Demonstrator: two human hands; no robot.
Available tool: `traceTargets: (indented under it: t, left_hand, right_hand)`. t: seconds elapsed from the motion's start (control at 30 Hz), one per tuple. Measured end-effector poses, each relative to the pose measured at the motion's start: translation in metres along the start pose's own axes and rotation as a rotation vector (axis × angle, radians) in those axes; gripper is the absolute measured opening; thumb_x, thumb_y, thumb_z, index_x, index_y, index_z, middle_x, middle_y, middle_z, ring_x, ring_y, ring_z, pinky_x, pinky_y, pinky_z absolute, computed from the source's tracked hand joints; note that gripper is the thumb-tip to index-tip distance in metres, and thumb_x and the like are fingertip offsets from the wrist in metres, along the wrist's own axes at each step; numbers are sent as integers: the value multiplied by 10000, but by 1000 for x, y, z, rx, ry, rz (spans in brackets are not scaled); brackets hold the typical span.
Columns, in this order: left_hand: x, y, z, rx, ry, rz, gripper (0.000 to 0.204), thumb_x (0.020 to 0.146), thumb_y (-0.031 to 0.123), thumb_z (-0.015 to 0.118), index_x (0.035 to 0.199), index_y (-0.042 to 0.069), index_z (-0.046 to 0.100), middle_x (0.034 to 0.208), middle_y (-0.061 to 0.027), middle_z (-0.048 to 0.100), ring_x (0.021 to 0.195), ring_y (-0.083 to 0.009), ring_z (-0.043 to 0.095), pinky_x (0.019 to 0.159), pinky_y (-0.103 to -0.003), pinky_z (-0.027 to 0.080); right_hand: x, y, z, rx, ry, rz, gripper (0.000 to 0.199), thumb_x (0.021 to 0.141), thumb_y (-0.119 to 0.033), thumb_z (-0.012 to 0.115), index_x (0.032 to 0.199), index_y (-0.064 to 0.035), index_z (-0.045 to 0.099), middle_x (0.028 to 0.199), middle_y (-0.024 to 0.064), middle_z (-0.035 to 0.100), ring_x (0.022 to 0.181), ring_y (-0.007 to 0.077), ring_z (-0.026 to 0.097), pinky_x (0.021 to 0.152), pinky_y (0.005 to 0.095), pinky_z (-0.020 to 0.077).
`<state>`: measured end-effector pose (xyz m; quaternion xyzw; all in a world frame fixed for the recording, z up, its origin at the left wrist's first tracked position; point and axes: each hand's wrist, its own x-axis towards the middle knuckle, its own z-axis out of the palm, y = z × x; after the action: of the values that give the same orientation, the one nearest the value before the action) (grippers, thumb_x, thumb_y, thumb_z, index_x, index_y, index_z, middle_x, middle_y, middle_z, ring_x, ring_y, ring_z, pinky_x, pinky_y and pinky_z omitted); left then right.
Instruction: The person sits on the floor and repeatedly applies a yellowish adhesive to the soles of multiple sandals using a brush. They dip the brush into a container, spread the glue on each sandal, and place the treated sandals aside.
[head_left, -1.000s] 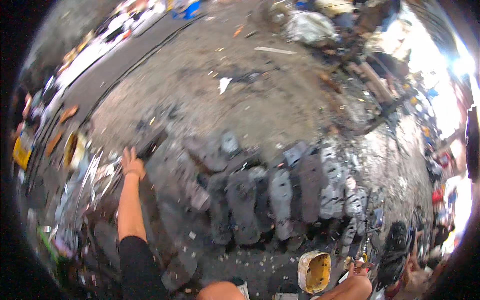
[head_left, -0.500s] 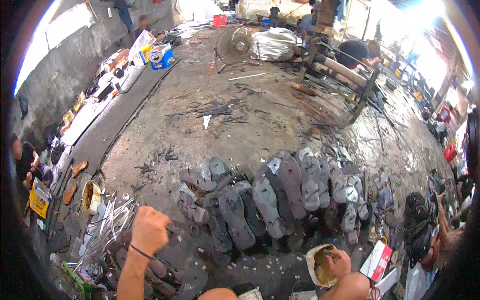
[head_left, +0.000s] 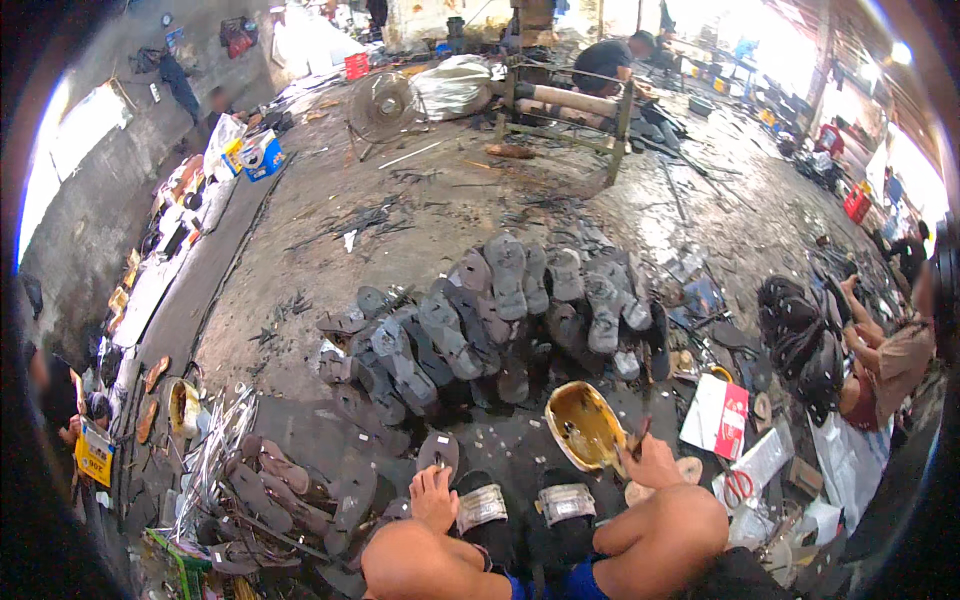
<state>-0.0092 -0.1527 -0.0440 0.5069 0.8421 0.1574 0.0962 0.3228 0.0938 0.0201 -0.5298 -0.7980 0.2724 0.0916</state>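
My left hand [head_left: 434,498] is low at the centre, its fingers curled over the near end of a dark sandal sole [head_left: 438,452] with a small pale mark. My right hand [head_left: 652,462] closes on a short dark brush-like tool [head_left: 637,436] at the right rim of a cut-open tub [head_left: 556,402]. Yellowish-brown paste coats the tub inside. The tool's tip is hard to make out. Beyond both hands lie rows of dark flip-flop soles [head_left: 447,328], overlapping one another. More dark soles [head_left: 290,478] are heaped left of my left hand.
Pale thin strips [head_left: 215,440] and another tub [head_left: 184,407] lie at left. A red-and-white box [head_left: 716,415] and red scissors [head_left: 738,486] are at right. A co-worker [head_left: 890,360] sits beside black straps [head_left: 800,345]. A fan [head_left: 383,107] stands far off.
My left hand has come down from a raised fist at left to the sole near my feet. My right hand stays at the tub, the tool now at its rim. The view has shifted.
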Motion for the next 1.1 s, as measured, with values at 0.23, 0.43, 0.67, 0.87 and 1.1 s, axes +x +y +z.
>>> traceTargets:
  t: [0.23,0.43,0.67,0.87,1.1]
  left_hand:
    - [-5,4,63,-312,145,169,357,893,159,655,1220,30,591,1171,-194,638,1138,-376,577,1043,-465,419]
    - [4,-4,47,-161,257,-99,511,800,120,721,1252,12,508,1170,-186,542,1132,-400,497,1009,-475,395]
    - [5,-6,62,-237,133,-123,676,823,191,726,1417,15,457,1432,-244,455,1369,-412,375,1146,-501,304]
    - [32,-36,53,6,-63,-96,887,816,465,721,1518,46,376,1627,-255,199,1520,-417,143,1226,-524,147]
    - [115,-54,29,-163,-311,-186,887,883,641,575,1541,81,375,1618,-206,270,1496,-417,208,1211,-505,174]
  right_hand:
    - [-21,15,24,159,187,-48,298,834,-271,722,918,6,647,828,238,680,830,442,674,733,502,530]
    - [-26,26,9,190,-227,39,282,870,-271,729,992,-16,712,916,181,727,843,318,704,769,429,539]
    - [-12,-15,-12,895,-191,138,252,928,-172,725,1115,-13,665,976,38,688,871,99,612,762,285,493]
    - [12,-72,13,942,-266,261,277,947,-185,707,1163,-24,645,988,38,680,854,108,607,731,277,480]
    - [59,-125,39,990,-399,12,295,944,-173,714,1170,-1,638,1024,55,684,903,101,608,753,274,502]
